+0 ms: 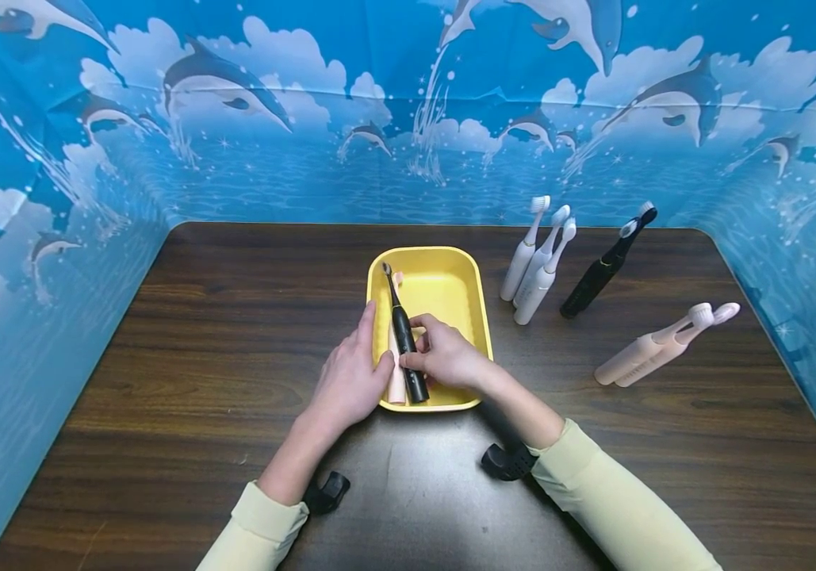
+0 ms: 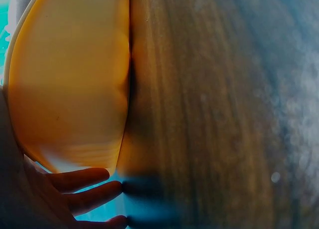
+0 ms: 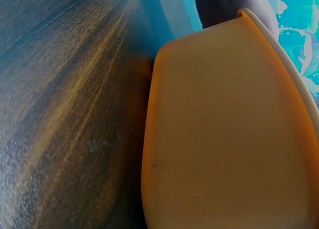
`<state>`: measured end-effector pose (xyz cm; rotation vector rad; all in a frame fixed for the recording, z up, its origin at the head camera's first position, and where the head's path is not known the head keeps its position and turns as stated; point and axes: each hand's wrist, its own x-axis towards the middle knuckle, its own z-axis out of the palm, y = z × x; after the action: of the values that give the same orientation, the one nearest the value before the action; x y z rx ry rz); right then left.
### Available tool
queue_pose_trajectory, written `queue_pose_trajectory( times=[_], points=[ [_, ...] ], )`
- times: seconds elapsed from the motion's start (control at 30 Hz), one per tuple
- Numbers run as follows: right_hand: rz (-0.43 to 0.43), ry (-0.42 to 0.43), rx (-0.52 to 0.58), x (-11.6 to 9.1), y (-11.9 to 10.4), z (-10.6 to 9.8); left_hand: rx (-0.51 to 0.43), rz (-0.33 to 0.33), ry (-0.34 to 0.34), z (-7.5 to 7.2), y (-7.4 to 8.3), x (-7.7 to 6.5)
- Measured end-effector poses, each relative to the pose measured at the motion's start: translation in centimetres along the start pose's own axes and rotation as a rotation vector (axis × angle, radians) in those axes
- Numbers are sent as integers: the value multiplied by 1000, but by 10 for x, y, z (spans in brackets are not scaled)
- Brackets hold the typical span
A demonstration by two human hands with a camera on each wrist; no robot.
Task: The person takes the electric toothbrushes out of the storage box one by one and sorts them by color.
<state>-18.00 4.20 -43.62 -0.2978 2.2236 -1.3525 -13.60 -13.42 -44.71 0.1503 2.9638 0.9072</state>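
A yellow tray sits on the table with a pink electric toothbrush along its left side. My right hand reaches over the tray's near right side and pinches a black electric toothbrush by its handle. That black brush lies lengthwise beside the pink one and partly covers it, its head toward the far end. At the tray's left rim is my left hand, thumb over the rim close to the brushes. In the left wrist view its fingers stretch out straight beside the tray's outer wall.
Right of the tray stand several white electric toothbrushes, then black ones. Two pink electric toothbrushes are nearer me at the right. A dolphin-print cloth borders the dark wooden table at the back and sides.
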Motion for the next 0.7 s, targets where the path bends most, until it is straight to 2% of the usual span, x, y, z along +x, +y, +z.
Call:
queue_pose_trajectory(
  times=[0.17,0.27,0.5,0.7],
  points=[
    [-55,135,-122,-4,-1,1,1,-1,0,0,1,0],
    [-105,226,-159,-9,-2,3,1,-1,0,0,1,0],
    [-230,377,-15,-20,-5,2,-4,3,2,0,1,0],
    [-316,461,17,-36,-9,-5,-12,-5,-9,0,1,0]
  ],
)
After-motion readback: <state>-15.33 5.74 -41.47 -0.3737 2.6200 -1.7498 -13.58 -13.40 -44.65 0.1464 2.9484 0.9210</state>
